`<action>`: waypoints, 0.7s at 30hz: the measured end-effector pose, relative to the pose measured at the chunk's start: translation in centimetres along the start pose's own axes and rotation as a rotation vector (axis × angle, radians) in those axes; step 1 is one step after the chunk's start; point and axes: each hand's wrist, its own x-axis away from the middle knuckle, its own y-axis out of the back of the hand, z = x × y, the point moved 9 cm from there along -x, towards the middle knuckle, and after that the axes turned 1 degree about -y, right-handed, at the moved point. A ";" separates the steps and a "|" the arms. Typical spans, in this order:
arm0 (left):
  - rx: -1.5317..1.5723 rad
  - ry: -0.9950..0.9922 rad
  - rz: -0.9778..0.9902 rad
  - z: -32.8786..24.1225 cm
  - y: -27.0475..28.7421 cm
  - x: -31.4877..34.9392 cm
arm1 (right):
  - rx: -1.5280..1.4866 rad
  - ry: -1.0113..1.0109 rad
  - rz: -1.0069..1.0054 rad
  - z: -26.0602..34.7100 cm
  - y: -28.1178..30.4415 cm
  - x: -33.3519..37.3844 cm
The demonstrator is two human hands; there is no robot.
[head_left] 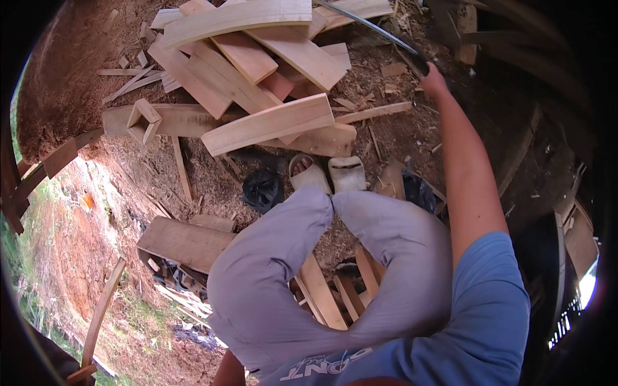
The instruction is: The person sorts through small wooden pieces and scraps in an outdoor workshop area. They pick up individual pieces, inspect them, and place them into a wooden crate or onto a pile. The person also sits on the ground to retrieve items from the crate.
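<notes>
My right arm reaches forward and out to the right. At its end my right hand [434,82] is closed round the dark grip of a long, narrow metal blade, a machete by its look [380,29]. The blade slants away up and to the left, past the far edge of the view, beside a heap of pale cut planks [238,61]. Nearest my feet, one short thick board [270,123] rests across a long, weathered timber [174,120]. Only a bit of my left forearm shows at the lower edge; the left hand is out of sight.
I sit with knees apart above several boards [318,293]. Black plastic bags [262,190] lie near my sandals [309,175]. A brown plank [187,243] is at my left, and a small wooden frame [144,121] stands on the timber. Shavings and offcuts litter the ground.
</notes>
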 end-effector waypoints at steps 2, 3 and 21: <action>-0.019 -0.064 0.033 -5.8 -1.4 -2.6 | -0.122 -0.104 0.008 -2.8 0.9 -1.3; 0.022 -0.079 0.019 -7.0 -2.3 -3.1 | -0.438 -0.245 0.090 -2.8 -0.4 -2.1; -0.261 -0.194 0.050 14.7 19.5 -2.6 | -1.859 -0.538 -0.023 -16.9 6.2 5.2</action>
